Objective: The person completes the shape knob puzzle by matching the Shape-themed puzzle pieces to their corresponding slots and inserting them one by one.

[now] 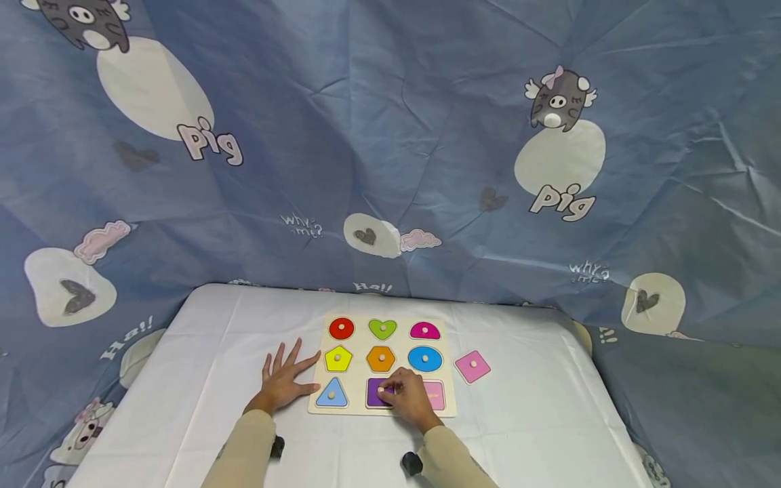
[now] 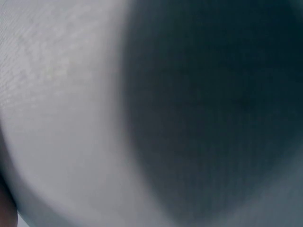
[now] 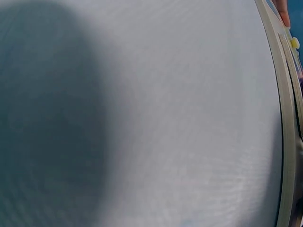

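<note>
A wooden knob puzzle board (image 1: 360,409) lies on the white-covered table. My right hand (image 1: 411,398) pinches the round knob of a purple puzzle piece (image 1: 373,393) in the board's bottom row; the hand hides part of that piece. To the left, my left hand (image 1: 283,381) has its fingers spread, thumb and forefinger touching or nearly touching the board's left edge. A pink diamond-shaped piece (image 1: 468,372) lies on the table, right of the board. Beside the right hand shows a pink printed area (image 1: 436,394). The right wrist view catches the board's edge (image 3: 285,142).
Other knobbed pieces sit in the board: red circle (image 1: 342,337), green heart (image 1: 382,335), magenta half-circle (image 1: 425,337), yellow pentagon (image 1: 337,367), orange hexagon (image 1: 381,367), blue oval (image 1: 425,368), light blue triangle (image 1: 331,402). A blue patterned cloth (image 1: 390,169) hangs behind the table.
</note>
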`<action>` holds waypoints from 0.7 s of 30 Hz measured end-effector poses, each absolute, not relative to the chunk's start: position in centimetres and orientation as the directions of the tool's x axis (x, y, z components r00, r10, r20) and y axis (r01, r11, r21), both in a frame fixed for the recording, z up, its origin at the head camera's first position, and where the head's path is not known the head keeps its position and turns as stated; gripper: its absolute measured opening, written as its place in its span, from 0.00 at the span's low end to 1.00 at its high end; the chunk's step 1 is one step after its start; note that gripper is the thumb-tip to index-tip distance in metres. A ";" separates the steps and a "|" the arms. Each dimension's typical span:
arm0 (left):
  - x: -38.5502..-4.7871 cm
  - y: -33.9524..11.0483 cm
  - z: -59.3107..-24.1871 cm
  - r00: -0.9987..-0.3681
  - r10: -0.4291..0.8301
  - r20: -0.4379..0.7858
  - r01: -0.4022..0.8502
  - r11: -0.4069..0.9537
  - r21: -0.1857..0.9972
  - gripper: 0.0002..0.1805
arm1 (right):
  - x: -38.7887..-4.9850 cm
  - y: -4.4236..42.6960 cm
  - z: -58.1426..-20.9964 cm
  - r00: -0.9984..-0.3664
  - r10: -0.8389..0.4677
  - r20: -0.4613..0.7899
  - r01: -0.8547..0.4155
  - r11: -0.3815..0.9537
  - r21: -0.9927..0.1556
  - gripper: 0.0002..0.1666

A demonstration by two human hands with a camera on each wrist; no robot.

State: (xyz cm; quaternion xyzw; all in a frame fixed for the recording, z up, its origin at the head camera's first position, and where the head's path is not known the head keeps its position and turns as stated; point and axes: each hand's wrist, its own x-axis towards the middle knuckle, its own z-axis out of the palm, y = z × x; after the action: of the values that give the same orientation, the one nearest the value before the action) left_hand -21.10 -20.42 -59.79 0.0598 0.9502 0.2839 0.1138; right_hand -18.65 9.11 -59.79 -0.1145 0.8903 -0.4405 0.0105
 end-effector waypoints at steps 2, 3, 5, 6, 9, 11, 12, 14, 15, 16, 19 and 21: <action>-21.1 -20.4 -59.8 -0.967 0.180 -0.182 0.051 0.833 0.551 0.41 | -18.6 9.1 -59.8 -0.975 -0.209 0.074 -0.187 0.592 -0.784 0.03; -21.1 -20.4 -59.8 -0.967 0.180 -0.182 0.051 0.833 0.551 0.41 | -18.6 9.1 -59.8 -0.974 -0.210 0.080 -0.193 0.593 -0.782 0.03; -21.1 -20.4 -59.8 -0.967 0.179 -0.183 0.050 0.833 0.551 0.41 | -18.5 9.1 -59.9 -0.972 -0.215 0.097 -0.210 0.598 -0.774 0.03; -21.1 -20.4 -59.8 -0.966 0.179 -0.184 0.050 0.833 0.551 0.41 | -18.5 9.1 -60.0 -0.970 -0.218 0.104 -0.218 0.601 -0.769 0.03; -21.0 -20.4 -59.8 -0.966 0.180 -0.186 0.048 0.831 0.554 0.41 | -18.5 9.1 -60.1 -0.965 -0.227 0.129 -0.243 0.608 -0.756 0.04; -21.0 -20.4 -59.8 -0.966 0.178 -0.187 0.046 0.831 0.554 0.41 | -18.4 9.1 -60.1 -0.964 -0.230 0.137 -0.252 0.609 -0.752 0.04; -21.0 -20.4 -59.8 -0.966 0.178 -0.188 0.046 0.832 0.552 0.41 | -18.4 9.1 -60.1 -0.963 -0.229 0.139 -0.253 0.608 -0.753 0.04; -21.1 -20.4 -59.8 -0.965 0.178 -0.191 0.045 0.834 0.550 0.41 | -18.4 9.1 -60.0 -0.964 -0.226 0.141 -0.253 0.607 -0.754 0.04; -21.1 -20.4 -59.8 -0.966 0.177 -0.189 0.046 0.833 0.551 0.41 | -18.4 9.1 -60.0 -0.964 -0.225 0.142 -0.252 0.605 -0.755 0.04; -21.1 -20.4 -59.8 -0.966 0.177 -0.190 0.045 0.834 0.550 0.41 | -18.4 9.1 -60.0 -0.964 -0.223 0.141 -0.251 0.605 -0.756 0.04; -21.1 -20.4 -59.9 -0.965 0.178 -0.191 0.044 0.833 0.551 0.41 | -18.4 9.0 -60.1 -0.965 -0.220 0.140 -0.248 0.611 -0.752 0.04; -21.1 -20.4 -59.9 -0.965 0.179 -0.190 0.045 0.832 0.552 0.41 | -18.4 9.0 -60.1 -0.966 -0.220 0.139 -0.249 0.620 -0.744 0.04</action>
State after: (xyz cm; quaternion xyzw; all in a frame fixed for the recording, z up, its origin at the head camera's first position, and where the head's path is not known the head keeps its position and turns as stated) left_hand -21.14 -20.44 -59.88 0.0589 0.9499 0.2835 0.1177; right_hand -18.39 9.01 -60.11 -0.1302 0.8997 -0.4162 -0.0172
